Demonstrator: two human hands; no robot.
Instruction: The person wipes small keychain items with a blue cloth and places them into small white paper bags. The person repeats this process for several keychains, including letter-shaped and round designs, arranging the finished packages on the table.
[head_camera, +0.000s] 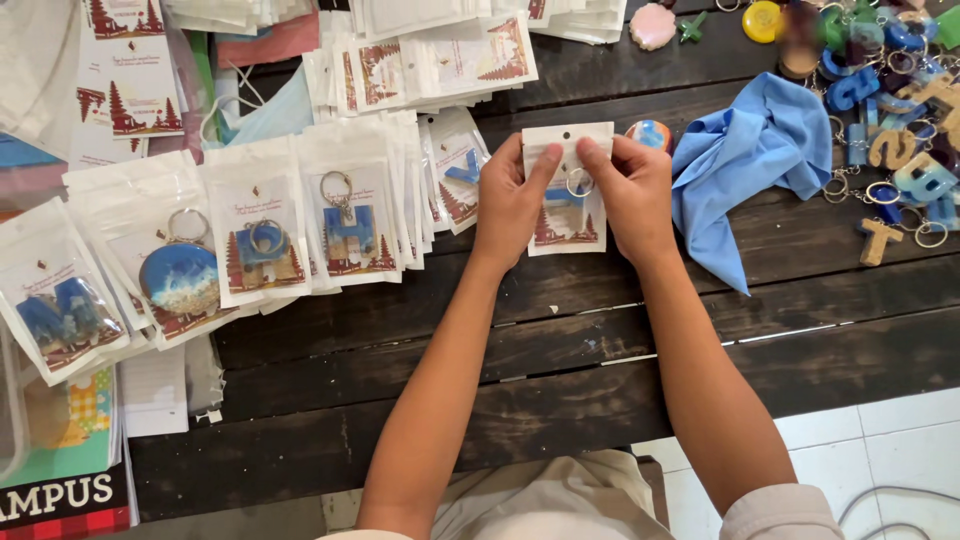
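The hands (572, 195) covered most of the small clear packet (566, 228), so the blue keyring (566, 193) inside showed only in part and its shape could not be told. A round blue-and-orange piece (650, 133) lay half hidden behind the right hand (632, 190). The heap of loose keyrings (890, 90) at the upper right was blurred and cut by the picture's edge. At the lower left, a book (60, 480) ran off the frame. The print on the packet cards (130, 85) was too small to tell.
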